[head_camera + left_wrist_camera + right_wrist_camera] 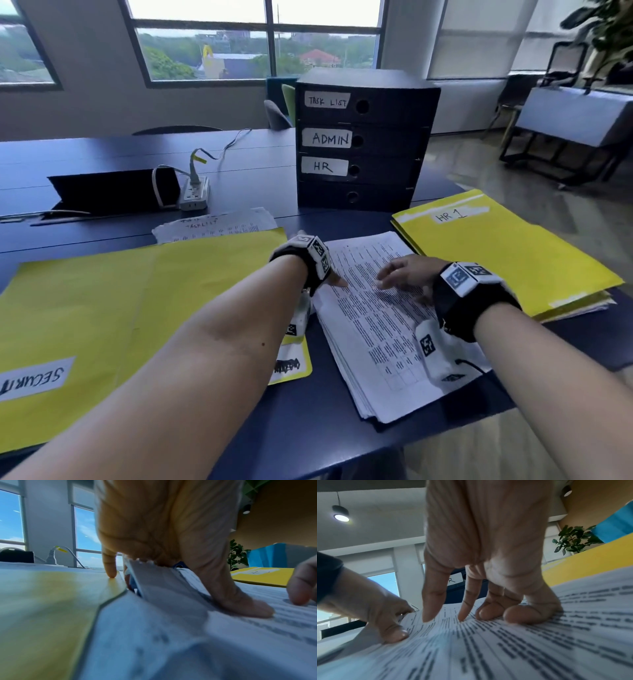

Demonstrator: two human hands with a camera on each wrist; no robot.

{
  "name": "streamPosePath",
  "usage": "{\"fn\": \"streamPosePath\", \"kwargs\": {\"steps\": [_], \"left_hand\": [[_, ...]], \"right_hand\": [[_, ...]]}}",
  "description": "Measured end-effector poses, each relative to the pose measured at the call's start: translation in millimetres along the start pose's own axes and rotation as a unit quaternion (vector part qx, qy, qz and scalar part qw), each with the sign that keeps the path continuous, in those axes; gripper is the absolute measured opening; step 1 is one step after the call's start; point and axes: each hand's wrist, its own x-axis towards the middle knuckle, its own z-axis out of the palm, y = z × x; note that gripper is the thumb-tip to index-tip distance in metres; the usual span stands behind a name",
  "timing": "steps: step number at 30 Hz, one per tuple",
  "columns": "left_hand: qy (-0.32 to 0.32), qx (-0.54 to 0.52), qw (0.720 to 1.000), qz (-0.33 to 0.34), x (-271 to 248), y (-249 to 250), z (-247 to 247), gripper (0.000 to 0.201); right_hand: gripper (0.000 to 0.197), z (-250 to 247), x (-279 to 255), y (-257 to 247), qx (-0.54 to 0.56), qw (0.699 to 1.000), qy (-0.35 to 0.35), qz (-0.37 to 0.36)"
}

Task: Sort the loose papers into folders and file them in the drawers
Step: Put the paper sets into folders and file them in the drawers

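A thick stack of printed papers [376,329] lies on the blue table between two yellow folders. My left hand [334,279] is at the stack's left edge. It pinches the raised edge of the top sheet [163,585], thumb [247,608] on top and fingers underneath, while one finger touches the open SECURITY folder [120,308]. My right hand [394,279] rests on the top sheet with its fingertips [428,616] pressing the print. The HR 1 folder [496,246] lies shut to the right. A dark drawer unit [387,192] labelled TASK LIST, ADMIN and HR stands behind the stack, all drawers closed.
A loose task list sheet [215,224] lies behind the SECURITY folder. A power strip [195,193] with cables and a black case [113,188] sit at the back left. The table's near edge [445,431] runs just below the stack. Chairs and a cart stand off to the right.
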Motion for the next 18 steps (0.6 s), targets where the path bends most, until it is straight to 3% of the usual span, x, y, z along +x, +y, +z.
{"fn": "streamPosePath", "kwargs": {"steps": [3, 6, 8, 11, 15, 18], "left_hand": [[0.013, -0.029, 0.999, 0.005, 5, 0, 0, 0.098], [0.028, -0.108, 0.994, 0.008, 0, 1, -6, 0.057], [-0.011, -0.152, 0.988, 0.015, -1, 0, -14, 0.040], [-0.032, -0.228, 0.973, 0.014, 5, 3, -24, 0.028], [0.004, -0.296, 0.951, 0.086, -5, 14, -53, 0.021], [0.038, -0.354, 0.927, 0.118, -30, 9, -85, 0.016]], "right_hand": [[0.037, 0, 4, -1, -0.040, 0.999, 0.011, -0.009], [0.037, 2, 6, 0, -0.052, 0.999, 0.006, -0.009], [0.037, 2, 7, 4, -0.027, 1.000, 0.008, -0.011], [0.046, 0, 11, 10, 0.001, 1.000, 0.020, -0.016], [0.050, 2, 15, 15, 0.116, 0.992, 0.054, 0.009], [0.076, -7, 14, 16, 0.227, 0.965, 0.134, 0.000]]}}
